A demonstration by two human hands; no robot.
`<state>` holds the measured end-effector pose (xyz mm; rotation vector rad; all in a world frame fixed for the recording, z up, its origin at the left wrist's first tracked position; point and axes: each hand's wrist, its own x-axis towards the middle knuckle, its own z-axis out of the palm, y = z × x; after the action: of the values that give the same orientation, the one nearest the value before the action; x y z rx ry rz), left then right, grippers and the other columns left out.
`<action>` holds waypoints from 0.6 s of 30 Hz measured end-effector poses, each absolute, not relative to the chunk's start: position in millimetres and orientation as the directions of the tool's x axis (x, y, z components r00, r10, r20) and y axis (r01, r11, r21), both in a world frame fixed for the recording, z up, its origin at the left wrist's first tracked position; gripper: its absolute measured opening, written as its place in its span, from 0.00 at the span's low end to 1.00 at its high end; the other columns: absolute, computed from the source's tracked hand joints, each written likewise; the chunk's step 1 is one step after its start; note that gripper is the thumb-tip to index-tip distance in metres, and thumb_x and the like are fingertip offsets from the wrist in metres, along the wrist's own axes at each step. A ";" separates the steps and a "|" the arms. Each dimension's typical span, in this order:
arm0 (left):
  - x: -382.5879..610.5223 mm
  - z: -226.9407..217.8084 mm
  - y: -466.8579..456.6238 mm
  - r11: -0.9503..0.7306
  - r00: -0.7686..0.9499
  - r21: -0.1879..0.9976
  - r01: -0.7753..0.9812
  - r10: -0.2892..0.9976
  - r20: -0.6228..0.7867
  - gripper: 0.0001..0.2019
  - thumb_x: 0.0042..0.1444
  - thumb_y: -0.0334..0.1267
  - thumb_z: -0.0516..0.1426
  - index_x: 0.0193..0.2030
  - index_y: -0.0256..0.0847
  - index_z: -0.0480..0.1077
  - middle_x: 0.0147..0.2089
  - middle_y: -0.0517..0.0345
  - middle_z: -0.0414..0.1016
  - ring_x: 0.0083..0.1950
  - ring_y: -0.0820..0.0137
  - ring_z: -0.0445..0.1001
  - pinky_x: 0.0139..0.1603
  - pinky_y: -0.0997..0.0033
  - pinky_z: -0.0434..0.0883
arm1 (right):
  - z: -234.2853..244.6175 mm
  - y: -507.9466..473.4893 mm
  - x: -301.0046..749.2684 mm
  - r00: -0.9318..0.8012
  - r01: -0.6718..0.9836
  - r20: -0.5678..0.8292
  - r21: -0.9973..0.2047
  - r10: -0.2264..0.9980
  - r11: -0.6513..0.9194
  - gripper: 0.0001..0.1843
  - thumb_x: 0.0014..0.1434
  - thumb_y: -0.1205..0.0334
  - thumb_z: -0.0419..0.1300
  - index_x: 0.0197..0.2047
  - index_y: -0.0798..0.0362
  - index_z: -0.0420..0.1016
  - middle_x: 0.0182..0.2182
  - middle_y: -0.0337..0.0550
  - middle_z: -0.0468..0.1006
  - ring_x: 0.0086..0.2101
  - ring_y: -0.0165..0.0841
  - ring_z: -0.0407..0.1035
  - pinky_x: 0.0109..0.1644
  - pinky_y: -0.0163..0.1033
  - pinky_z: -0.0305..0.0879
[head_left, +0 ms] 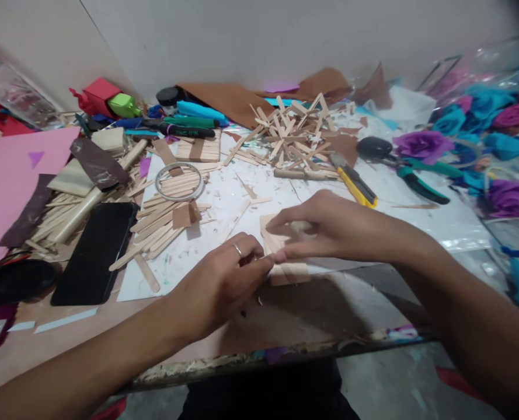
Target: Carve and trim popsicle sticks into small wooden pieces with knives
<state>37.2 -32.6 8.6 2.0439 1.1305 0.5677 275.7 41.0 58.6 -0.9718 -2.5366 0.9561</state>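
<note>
My left hand (237, 265), with a ring on one finger, is closed in a pinch near the front of the white sheet. What it pinches, if anything, is too small to make out. My right hand (324, 224) arches over a flat piece made of craft sticks (289, 274), its thumb tip meeting the left fingertips. A pale rounded thing (303, 227) shows under the right palm, partly hidden by the fingers; its kind is unclear. The right hand is slightly blurred.
Loose craft sticks (154, 233) lie left beside a tape ring (179, 182) and a black phone (95, 254). Behind are a heap of stick pieces (294, 131) and a yellow box cutter (355, 184). Pliers (423, 184) and paper flowers (423, 146) stand right.
</note>
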 end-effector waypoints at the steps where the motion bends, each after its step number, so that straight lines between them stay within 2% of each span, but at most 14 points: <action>1: 39.4 9.2 -33.8 -0.249 0.460 0.812 0.528 0.887 -0.027 0.11 0.71 0.43 0.54 0.42 0.43 0.75 0.39 0.56 0.75 0.38 0.69 0.73 0.37 0.71 0.69 | 59.5 39.5 273.3 -0.699 0.444 0.081 -0.729 0.710 0.521 0.17 0.61 0.44 0.68 0.34 0.50 0.81 0.22 0.35 0.71 0.25 0.30 0.63 0.30 0.37 0.52; 2: 41.7 9.2 -35.0 -0.144 0.405 0.848 0.509 0.910 -0.089 0.12 0.71 0.45 0.54 0.42 0.43 0.75 0.37 0.57 0.75 0.37 0.69 0.73 0.35 0.71 0.69 | 60.7 37.7 270.3 -0.636 0.349 0.154 -0.817 0.756 0.460 0.23 0.62 0.40 0.66 0.28 0.51 0.77 0.20 0.34 0.65 0.23 0.29 0.58 0.28 0.37 0.49; 4: 45.9 7.9 -36.8 0.010 0.326 0.891 0.453 0.929 -0.176 0.14 0.69 0.50 0.56 0.39 0.43 0.73 0.33 0.59 0.74 0.33 0.69 0.72 0.32 0.71 0.68 | 63.4 34.1 263.0 -0.506 0.072 0.208 -0.957 0.837 0.281 0.33 0.63 0.32 0.61 0.20 0.51 0.65 0.18 0.34 0.57 0.21 0.28 0.50 0.26 0.39 0.45; 5: 47.5 6.9 -37.5 0.050 0.305 0.905 0.423 0.932 -0.194 0.15 0.69 0.51 0.56 0.38 0.43 0.72 0.31 0.59 0.74 0.31 0.70 0.72 0.30 0.72 0.68 | 64.5 32.5 259.1 -0.487 -0.078 0.182 -0.983 0.854 0.165 0.37 0.62 0.27 0.56 0.19 0.50 0.59 0.17 0.34 0.54 0.20 0.28 0.47 0.25 0.40 0.44; 7: 49.2 4.8 -38.0 0.083 0.293 0.925 0.370 0.935 -0.201 0.15 0.68 0.52 0.57 0.36 0.44 0.71 0.30 0.60 0.74 0.29 0.70 0.71 0.27 0.72 0.67 | 65.4 30.1 251.8 -0.498 -0.263 0.123 -0.965 0.858 -0.014 0.39 0.64 0.24 0.48 0.17 0.49 0.54 0.15 0.34 0.50 0.18 0.29 0.44 0.24 0.41 0.44; 10: 48.1 2.8 -37.4 0.084 0.317 0.946 0.312 0.930 -0.187 0.15 0.69 0.51 0.57 0.35 0.44 0.70 0.28 0.60 0.73 0.27 0.71 0.71 0.25 0.72 0.65 | 61.8 27.6 244.2 -0.491 -0.380 0.099 -0.918 0.866 -0.111 0.41 0.68 0.26 0.41 0.15 0.49 0.51 0.13 0.34 0.48 0.16 0.28 0.42 0.23 0.40 0.46; 18: 45.0 -4.0 -36.7 0.041 0.329 0.945 0.324 0.932 -0.153 0.11 0.69 0.48 0.57 0.38 0.46 0.72 0.25 0.63 0.71 0.23 0.72 0.67 0.22 0.70 0.62 | 49.0 16.5 235.9 -0.529 -0.448 0.145 -0.885 0.836 -0.130 0.38 0.68 0.32 0.49 0.15 0.48 0.50 0.13 0.32 0.47 0.17 0.28 0.44 0.23 0.39 0.49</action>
<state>45.0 -36.7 -4.0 1.5049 1.1991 0.7010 235.9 16.5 49.0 -0.4926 -1.2130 1.7979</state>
